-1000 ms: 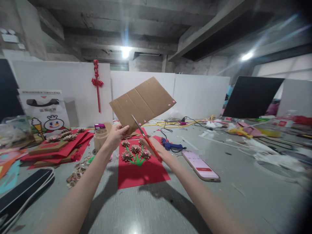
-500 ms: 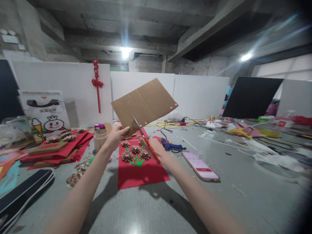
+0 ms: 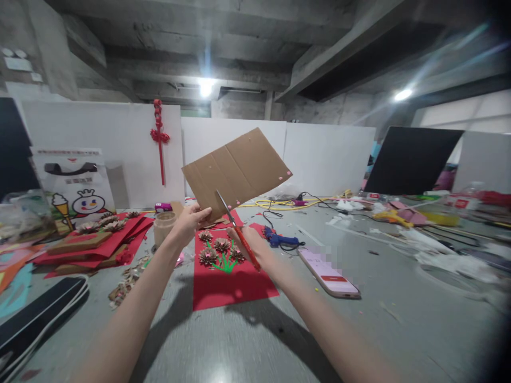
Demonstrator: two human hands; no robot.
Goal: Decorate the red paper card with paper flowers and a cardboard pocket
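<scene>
My left hand grips the lower edge of a brown cardboard sheet and holds it tilted in the air above the table. My right hand is closed round the red handles of a pair of scissors. The blades point up and touch the cardboard's bottom edge. Under both hands lies a red paper sheet with brown paper flowers and green stems stuck on it.
A phone lies to the right of the red sheet, a blue glue gun behind it. A small jar, red paper stacks and a printed bag stand to the left. Cables and scraps litter the far right.
The cardboard and both hands have drifted slightly right and up; the scissors stay at the sheet's lower edge. Little else differs.
</scene>
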